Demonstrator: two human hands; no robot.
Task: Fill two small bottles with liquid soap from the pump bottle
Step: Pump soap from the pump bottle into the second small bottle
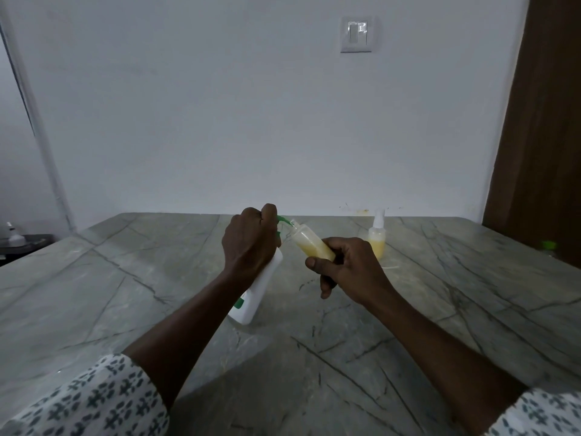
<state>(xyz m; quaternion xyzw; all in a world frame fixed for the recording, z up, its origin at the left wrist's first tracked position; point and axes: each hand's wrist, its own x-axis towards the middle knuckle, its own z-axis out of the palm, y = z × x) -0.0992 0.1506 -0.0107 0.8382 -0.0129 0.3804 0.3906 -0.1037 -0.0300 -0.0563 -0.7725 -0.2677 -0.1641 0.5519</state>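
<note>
Patterned sleeves point(94, 401); left hand point(250, 243) grips pump bottle point(257, 291), right hand point(352, 269) translucent, seemingly half-full vial point(311, 242).

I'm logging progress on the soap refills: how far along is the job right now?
Likely done: a capped small bottle stands on the table, yellow soap in its lower half. In hand: the right hand holds the second small bottle, open and partly full, tilted at the green nozzle while the left hand grips the head of the pump bottle. Left: finish filling it and cap it.
</note>
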